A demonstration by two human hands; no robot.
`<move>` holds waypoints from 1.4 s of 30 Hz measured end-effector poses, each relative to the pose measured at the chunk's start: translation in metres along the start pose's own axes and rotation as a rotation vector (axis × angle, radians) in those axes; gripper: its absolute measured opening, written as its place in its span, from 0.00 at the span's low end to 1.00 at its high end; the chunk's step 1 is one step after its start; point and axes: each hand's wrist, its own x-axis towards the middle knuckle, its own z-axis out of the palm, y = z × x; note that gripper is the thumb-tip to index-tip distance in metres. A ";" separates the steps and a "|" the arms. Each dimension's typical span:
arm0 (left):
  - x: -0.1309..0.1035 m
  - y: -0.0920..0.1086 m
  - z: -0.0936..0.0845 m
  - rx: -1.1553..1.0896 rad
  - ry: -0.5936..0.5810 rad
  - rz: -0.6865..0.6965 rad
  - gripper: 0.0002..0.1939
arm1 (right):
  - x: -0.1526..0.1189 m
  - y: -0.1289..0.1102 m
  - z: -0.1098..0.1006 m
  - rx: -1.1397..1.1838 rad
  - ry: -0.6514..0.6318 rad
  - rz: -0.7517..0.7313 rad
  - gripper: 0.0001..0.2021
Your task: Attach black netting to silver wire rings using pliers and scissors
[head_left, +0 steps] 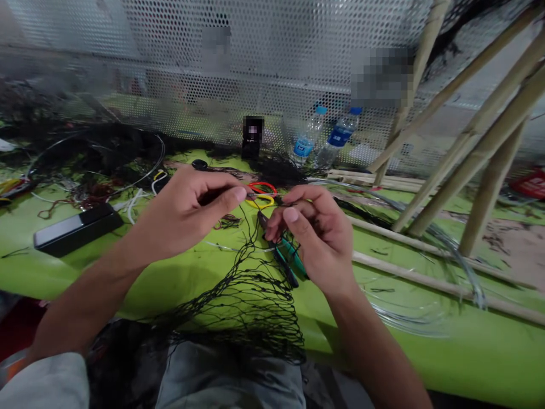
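Observation:
My left hand [187, 213] is closed in a pinch, with one end of a thin, pale, wire-like piece [264, 195] between thumb and forefinger. Facing it, my right hand [313, 227] has its fingers curled and the thumb close to them; dark strands show at its fingertips, but its exact hold is hidden. Black netting [251, 289] hangs in loose meshes from between both hands, over the table edge to my lap. Pliers with green-and-black handles [286, 258] lie on the table below my right hand, partly covered by it.
On the green table [179, 284] lie a dark box [79, 227], red and yellow loops [261, 196], coiled clear line [409, 318] and bamboo poles [426, 284]. More poles lean at the right. Two water bottles [309, 133] stand by the perforated metal screen [170, 57].

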 end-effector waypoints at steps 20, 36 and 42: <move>-0.006 -0.015 0.018 0.088 0.078 0.128 0.06 | 0.007 0.008 -0.013 -0.313 -0.005 -0.205 0.14; -0.026 -0.016 0.013 0.239 -0.196 0.234 0.09 | 0.000 0.013 -0.005 -0.144 -0.206 -0.020 0.04; -0.036 -0.048 0.031 0.270 -0.395 0.226 0.11 | -0.013 0.037 -0.027 -0.349 -0.444 0.135 0.05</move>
